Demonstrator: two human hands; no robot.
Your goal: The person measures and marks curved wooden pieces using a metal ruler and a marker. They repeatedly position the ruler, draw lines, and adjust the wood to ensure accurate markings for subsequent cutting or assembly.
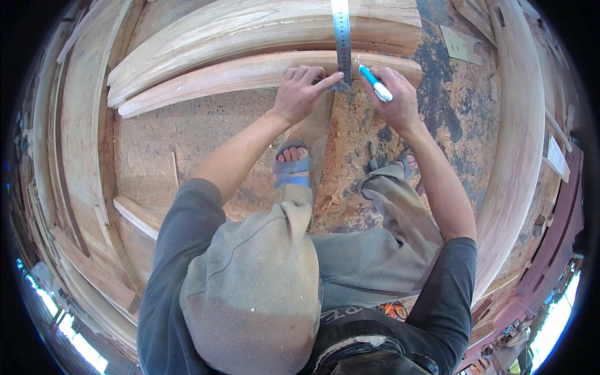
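Observation:
A long, pale, shaped wooden piece lies crosswise in front of me. Across it stands a steel square with a graduated blade; its short end is at the wood's near edge. My left hand has its fingers curled over the wood, with the index finger stretched against the square's lower end. My right hand grips a turquoise and white marker pen. The pen's tip is at the wood's face, just right of the square's blade, beside small pale marks.
Thicker timbers lie right behind the piece. A large curved wooden member runs down the right, and long boards line the left. A short wood block rests on the sawdust-covered floor near my sandaled feet.

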